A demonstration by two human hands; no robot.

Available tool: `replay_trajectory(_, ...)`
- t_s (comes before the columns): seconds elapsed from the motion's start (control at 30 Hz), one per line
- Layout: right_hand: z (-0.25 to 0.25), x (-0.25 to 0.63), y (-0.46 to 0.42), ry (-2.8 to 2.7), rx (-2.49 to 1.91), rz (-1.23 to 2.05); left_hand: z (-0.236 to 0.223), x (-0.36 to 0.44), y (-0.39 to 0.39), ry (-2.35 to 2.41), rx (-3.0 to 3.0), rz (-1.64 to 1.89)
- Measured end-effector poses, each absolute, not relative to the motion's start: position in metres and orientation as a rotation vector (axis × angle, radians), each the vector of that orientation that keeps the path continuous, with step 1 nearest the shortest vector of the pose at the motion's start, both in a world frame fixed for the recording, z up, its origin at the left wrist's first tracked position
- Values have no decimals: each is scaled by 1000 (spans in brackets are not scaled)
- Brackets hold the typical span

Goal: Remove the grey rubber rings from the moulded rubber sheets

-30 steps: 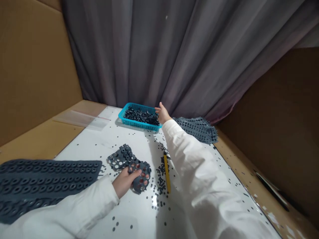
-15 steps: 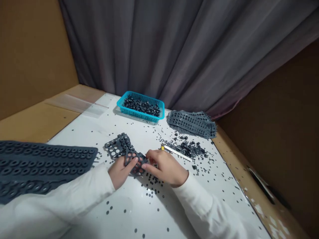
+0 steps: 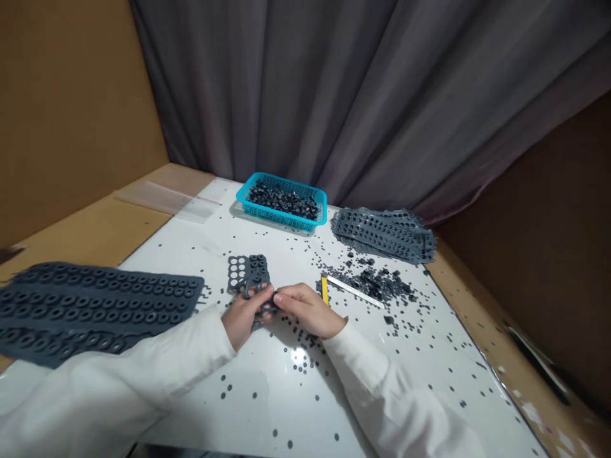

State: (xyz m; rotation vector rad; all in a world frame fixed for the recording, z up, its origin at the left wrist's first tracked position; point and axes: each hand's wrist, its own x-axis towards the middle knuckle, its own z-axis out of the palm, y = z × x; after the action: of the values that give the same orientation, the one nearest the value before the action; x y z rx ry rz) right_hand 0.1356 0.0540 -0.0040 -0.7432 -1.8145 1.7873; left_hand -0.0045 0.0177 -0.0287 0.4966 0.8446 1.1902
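My left hand (image 3: pixel 243 313) grips a strip of dark grey rubber sheet (image 3: pixel 258 264), with rows of rings on one part and punched-out round holes on another. The strip's far end points toward the back of the table. My right hand (image 3: pixel 309 310) pinches at the strip's near end, thumb and fingers closed at a small dark ring; the exact hold is partly hidden. Both hands meet over the white table (image 3: pixel 200 407). Just beyond the right hand lie a yellow stick (image 3: pixel 325 290) and a thin white strip (image 3: pixel 356 291).
A blue basket (image 3: pixel 281 220) of small black rings stands at the back. Perforated grey sheets (image 3: pixel 382 232) are stacked right of it, dark scraps (image 3: pixel 379 283) in front. A larger ringed sheet (image 3: pixel 95 305) lies left, near clear plastic bags (image 3: pixel 172 200). Small black discs are scattered around.
My right hand came back from above the blue basket to the rubber strip and now pinches at it. The left hand has kept its hold and turned the strip. The view has shifted slightly.
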Motion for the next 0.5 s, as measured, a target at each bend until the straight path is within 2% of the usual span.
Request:
replay_trajectory(0.23,-30,114,52,-995,-666,2015,-17,-5,23,778,347,1198)
replay_trajectory(0.5,-24,123,60,-738,-469,2009,-9,-18,28,896,282,1277)
